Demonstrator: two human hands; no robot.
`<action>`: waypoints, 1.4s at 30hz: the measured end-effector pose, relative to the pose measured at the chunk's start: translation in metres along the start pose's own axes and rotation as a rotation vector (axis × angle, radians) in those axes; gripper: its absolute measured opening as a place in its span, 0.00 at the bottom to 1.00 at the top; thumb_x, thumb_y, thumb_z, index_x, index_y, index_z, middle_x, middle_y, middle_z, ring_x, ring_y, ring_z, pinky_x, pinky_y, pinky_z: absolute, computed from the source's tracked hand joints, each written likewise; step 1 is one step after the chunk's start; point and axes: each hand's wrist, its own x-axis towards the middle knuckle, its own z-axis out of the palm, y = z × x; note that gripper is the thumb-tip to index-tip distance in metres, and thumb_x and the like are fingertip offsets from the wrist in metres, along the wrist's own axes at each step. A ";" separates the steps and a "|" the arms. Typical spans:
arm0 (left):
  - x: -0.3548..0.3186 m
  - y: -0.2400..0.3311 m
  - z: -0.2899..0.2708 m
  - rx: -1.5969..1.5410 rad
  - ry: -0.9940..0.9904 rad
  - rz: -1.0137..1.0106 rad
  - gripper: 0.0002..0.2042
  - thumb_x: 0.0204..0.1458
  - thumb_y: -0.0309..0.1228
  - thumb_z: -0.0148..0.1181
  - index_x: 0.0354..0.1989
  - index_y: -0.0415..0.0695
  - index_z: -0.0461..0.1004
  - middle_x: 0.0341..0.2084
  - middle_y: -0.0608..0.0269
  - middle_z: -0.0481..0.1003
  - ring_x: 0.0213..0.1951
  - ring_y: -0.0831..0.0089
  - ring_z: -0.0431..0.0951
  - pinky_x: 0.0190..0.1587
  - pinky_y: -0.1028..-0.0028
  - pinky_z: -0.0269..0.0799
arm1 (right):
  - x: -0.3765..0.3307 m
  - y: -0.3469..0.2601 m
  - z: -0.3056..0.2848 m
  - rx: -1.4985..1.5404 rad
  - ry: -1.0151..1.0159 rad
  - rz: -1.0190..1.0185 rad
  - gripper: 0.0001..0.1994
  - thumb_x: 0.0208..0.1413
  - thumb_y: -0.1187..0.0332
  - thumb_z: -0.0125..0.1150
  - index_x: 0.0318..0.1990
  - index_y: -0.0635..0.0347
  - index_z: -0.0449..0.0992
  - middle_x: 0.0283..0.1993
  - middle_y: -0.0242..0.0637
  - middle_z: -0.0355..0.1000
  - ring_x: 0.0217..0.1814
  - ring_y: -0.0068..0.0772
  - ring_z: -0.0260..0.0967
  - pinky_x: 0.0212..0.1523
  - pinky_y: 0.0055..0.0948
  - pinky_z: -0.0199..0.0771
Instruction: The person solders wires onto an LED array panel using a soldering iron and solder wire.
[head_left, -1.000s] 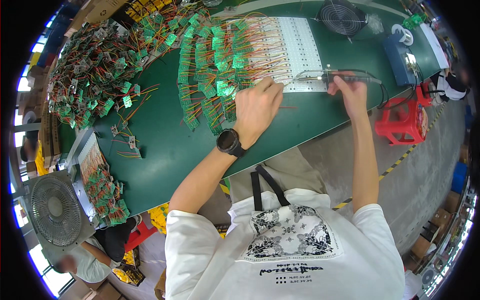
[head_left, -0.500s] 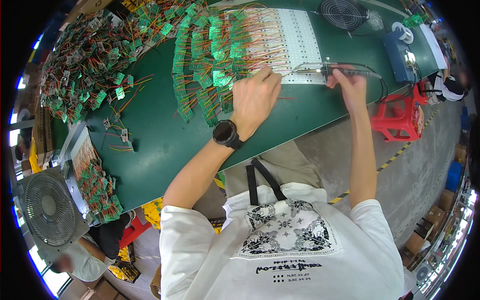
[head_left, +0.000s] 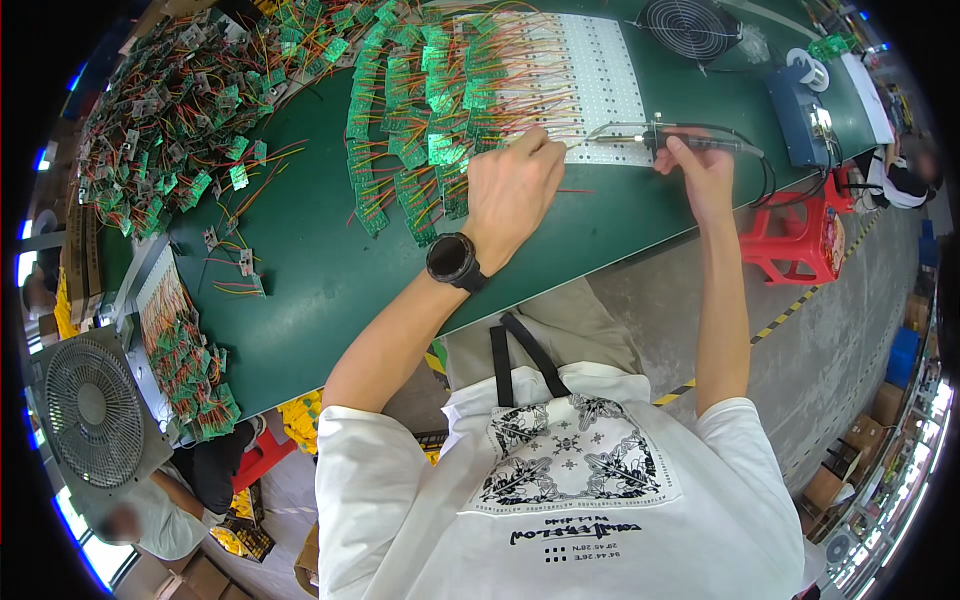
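My right hand (head_left: 703,172) is wrapped around a soldering iron (head_left: 690,143) with a thin feed tube alongside, its tip pointing left toward my other hand. My left hand (head_left: 515,188), wearing a black watch, is closed in a pinch at the near edge of the white perforated board (head_left: 610,90); what its fingers hold is hidden. Rows of green circuit boards (head_left: 440,90) with red and yellow wires lie just left of that hand, their wires running onto the white board. The iron's tip ends close to my left fingertips; contact cannot be made out.
A big heap of wired circuit boards (head_left: 160,130) covers the far left of the green table (head_left: 300,320). At the right stand a blue soldering station (head_left: 797,115), a solder spool (head_left: 808,70) and a small black fan (head_left: 688,28). A red stool (head_left: 795,240) is beside the table; people sit nearby.
Both hands keep nearly the same place and hold. The view has shifted slightly; otherwise the boards and the iron look the same.
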 end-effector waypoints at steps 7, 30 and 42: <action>-0.001 -0.001 0.000 -0.001 -0.009 -0.001 0.02 0.48 0.29 0.62 0.30 0.46 0.78 0.26 0.66 0.73 0.21 0.62 0.75 0.21 0.67 0.67 | 0.000 0.003 -0.005 0.114 0.032 -0.006 0.11 0.58 0.74 0.59 0.46 0.71 0.73 0.31 0.42 0.75 0.29 0.29 0.73 0.31 0.24 0.72; 0.011 -0.004 -0.020 -0.125 -0.225 0.160 0.09 0.56 0.34 0.57 0.29 0.42 0.73 0.24 0.56 0.73 0.25 0.56 0.74 0.25 0.62 0.68 | 0.000 0.001 -0.006 0.138 0.069 0.023 0.10 0.57 0.74 0.60 0.44 0.72 0.74 0.30 0.41 0.75 0.26 0.28 0.72 0.28 0.22 0.69; 0.009 -0.007 -0.006 0.038 -0.150 0.164 0.05 0.52 0.33 0.61 0.32 0.45 0.78 0.27 0.64 0.71 0.24 0.63 0.75 0.24 0.65 0.70 | -0.003 -0.003 0.000 0.096 0.058 0.014 0.11 0.56 0.75 0.60 0.45 0.71 0.74 0.30 0.41 0.75 0.26 0.28 0.72 0.29 0.23 0.70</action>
